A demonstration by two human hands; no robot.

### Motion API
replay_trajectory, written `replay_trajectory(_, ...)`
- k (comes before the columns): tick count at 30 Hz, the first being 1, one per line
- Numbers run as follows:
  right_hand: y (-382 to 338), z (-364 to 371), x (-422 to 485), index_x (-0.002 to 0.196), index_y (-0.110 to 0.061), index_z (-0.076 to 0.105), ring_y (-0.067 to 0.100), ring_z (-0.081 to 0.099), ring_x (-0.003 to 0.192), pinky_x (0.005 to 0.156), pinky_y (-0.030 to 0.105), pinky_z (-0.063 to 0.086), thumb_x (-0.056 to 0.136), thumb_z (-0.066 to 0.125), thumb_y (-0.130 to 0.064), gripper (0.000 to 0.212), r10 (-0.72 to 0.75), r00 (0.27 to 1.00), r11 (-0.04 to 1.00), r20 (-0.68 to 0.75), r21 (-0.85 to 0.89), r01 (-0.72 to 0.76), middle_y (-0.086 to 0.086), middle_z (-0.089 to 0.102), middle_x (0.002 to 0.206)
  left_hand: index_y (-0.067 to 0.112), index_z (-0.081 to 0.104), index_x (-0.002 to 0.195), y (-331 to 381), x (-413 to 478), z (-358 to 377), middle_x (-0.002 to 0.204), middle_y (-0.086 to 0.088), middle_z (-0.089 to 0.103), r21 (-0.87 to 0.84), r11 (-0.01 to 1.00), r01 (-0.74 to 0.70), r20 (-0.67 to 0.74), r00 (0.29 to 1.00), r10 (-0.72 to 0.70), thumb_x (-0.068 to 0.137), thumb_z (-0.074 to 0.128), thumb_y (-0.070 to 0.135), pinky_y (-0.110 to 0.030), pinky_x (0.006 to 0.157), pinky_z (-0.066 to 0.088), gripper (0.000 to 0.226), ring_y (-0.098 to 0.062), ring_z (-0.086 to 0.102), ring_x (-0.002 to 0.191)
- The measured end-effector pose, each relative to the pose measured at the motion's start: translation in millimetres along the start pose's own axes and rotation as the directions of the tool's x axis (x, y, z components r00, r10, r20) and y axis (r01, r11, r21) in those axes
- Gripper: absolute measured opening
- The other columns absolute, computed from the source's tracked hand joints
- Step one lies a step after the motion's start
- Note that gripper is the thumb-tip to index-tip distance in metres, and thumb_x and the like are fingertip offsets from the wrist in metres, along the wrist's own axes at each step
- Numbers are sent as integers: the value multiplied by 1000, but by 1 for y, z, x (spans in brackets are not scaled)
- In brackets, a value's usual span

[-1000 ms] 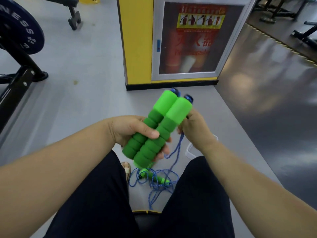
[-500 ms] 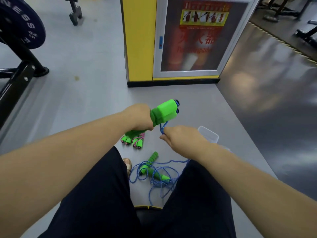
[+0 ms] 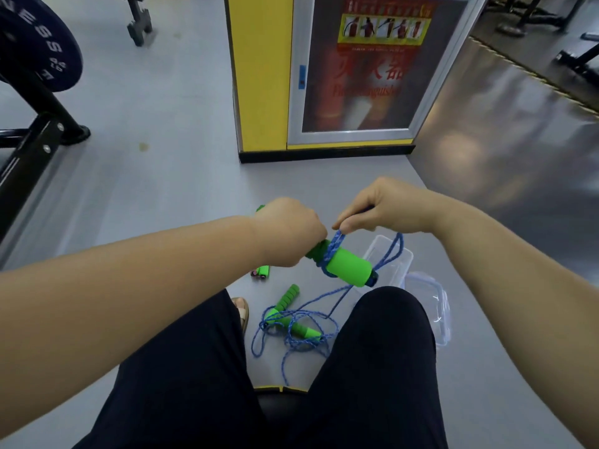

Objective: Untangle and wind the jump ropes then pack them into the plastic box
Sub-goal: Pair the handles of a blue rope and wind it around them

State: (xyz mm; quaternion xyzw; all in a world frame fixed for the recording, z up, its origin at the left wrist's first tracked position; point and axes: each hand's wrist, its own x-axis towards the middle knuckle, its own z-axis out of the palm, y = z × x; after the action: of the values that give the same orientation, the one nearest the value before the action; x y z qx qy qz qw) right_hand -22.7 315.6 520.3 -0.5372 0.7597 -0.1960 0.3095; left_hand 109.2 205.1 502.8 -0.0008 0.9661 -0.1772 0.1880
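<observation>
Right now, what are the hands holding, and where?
The left hand holds the green handles by their ribbed end. The right hand pinches the blue rope just above its wraps round the handles.

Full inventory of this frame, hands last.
Held jump rope: 1, green handles, blue cord wound round them, centre.
Floor jump rope: 1, green handles, blue cord, tangled, floor, bottom centre.
Small handles: 2, green, floor, centre.
Plastic box: 1, clear, floor, right of centre.
Lid: 1, clear, beside the box.
Fire extinguisher cabinet: 1, yellow, ahead.
Weight plate: 1, dark blue, top left.
Left hand: 1, grips the held handles.
Right hand: 1, pinches the cord.
</observation>
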Motion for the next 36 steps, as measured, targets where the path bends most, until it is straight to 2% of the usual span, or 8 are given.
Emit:
replay_trajectory(4, 26, 22, -6, 62, -24, 74, 7, 46, 43, 43, 15, 35, 77, 63, -12, 22, 103, 995, 815, 10, 573, -90, -7, 56, 50, 23, 54, 107, -4, -11, -10, 93, 0, 61, -251, 963, -93, -81, 994, 75, 91, 53, 30, -27, 64, 35, 18, -21, 51, 80)
replay_trajectory(7, 42, 50, -7, 66, -28, 74, 11, 67, 65, 59, 18, 51, 77, 60, 7, 39, 198, 980, 635, -27, 765, -107, -7, 70, 68, 23, 50, 118, -8, -14, -7, 97, 4, 63, -517, 851, -98, -143, 989, 27, 87, 62, 36, -25, 68, 34, 35, -18, 53, 87)
replay_trajectory(11, 47, 84, -6, 57, -22, 49, 3, 31, 42, 41, 15, 25, 78, 44, -7, 27, 187, 982, 344, -33, 938, -34, -11, 39, 44, 31, 36, 133, -8, -14, 3, 79, 14, 54, -738, 672, -68, -130, 991, -42, 83, 69, 32, -25, 61, 36, 60, -13, 52, 74)
replay_trajectory(15, 44, 102, -3, 67, -17, 44, 8, 29, 47, 45, 18, 26, 85, 45, -11, 19, 209, 972, 452, -107, 892, 0, -6, 43, 51, 32, 48, 130, -13, -13, 7, 100, 10, 60, -858, 513, -22, -88, 990, -106, 80, 72, 29, -20, 68, 41, 56, -12, 56, 89)
replay_trajectory(21, 30, 97, -6, 110, -22, 53, 5, 61, 103, 93, 18, 46, 80, 63, -14, 33, 36, 970, 686, -239, 712, 150, -9, 65, 108, 21, 61, 110, -24, -10, 15, 90, -6, 71, -995, 46, 83, 73, 980, -184, 76, 76, 14, -36, 71, 59, 37, -23, 69, 78)
replay_trajectory(25, 18, 95, 2, 102, -21, 60, 9, 64, 94, 92, 24, 49, 83, 61, -28, 19, 149, 937, 565, -317, 804, 182, -3, 68, 101, 16, 63, 107, -25, -8, 10, 94, -15, 72, -986, -116, 117, 135, 979, -154, 77, 75, 8, -46, 73, 58, 34, -31, 70, 80)
replay_trajectory(30, 15, 82, 5, 91, -8, 62, 10, 54, 52, 72, 28, 55, 92, 49, -9, 13, 208, 943, 485, -259, 864, 131, 1, 63, 64, 12, 62, 101, -41, -18, -13, 90, -15, 71, -989, -84, 123, 135, 978, -161, 79, 72, 5, -42, 69, 60, 26, -27, 68, 73)
replay_trajectory(36, -8, 21, 16, 95, -12, 61, 14, 53, 53, 61, 26, 51, 98, 43, -19, 20, 181, 926, 644, -333, 752, 144, -1, 67, 66, 20, 58, 107, -88, -23, -86, 90, -4, 64, -895, 437, 83, -111, 910, -399, 77, 74, 21, -34, 70, 55, 34, -24, 63, 80)
